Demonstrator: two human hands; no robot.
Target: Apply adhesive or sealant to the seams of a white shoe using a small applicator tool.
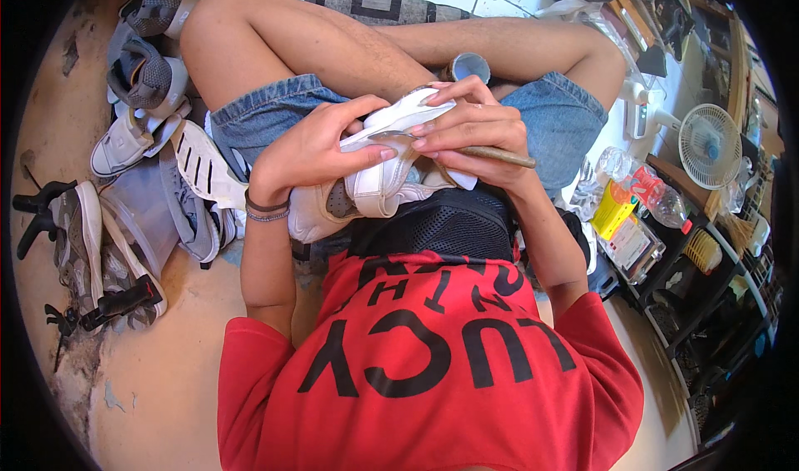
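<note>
On the lap, above the black mesh bag (441, 221), we hold the white leather low-top sneaker (379, 167) sole-edge up. Our left hand (312, 146) is closed around its side and heel, thumb lying across the upper. Our right hand (470, 126) rests its fingertips on the pale rubber sole rim while pinching a thin wooden-handled brush (491, 153) that runs out to the right. Both grips are fully closed on what they carry.

Handling, as we judge it: the shoe looks light, the upper soft and yielding, the sole stiffer. Smooth leather could slip, so the firm heel and sole edge seem the better hold.

Appearance: white upper with grey scuffs and a worn, off-white inner lining.

Around us: a small blue-rimmed round tin (470, 65) between the knees, a heap of grey and white sneakers (158, 163) to the left, a white desk fan (707, 145) to the right
</note>
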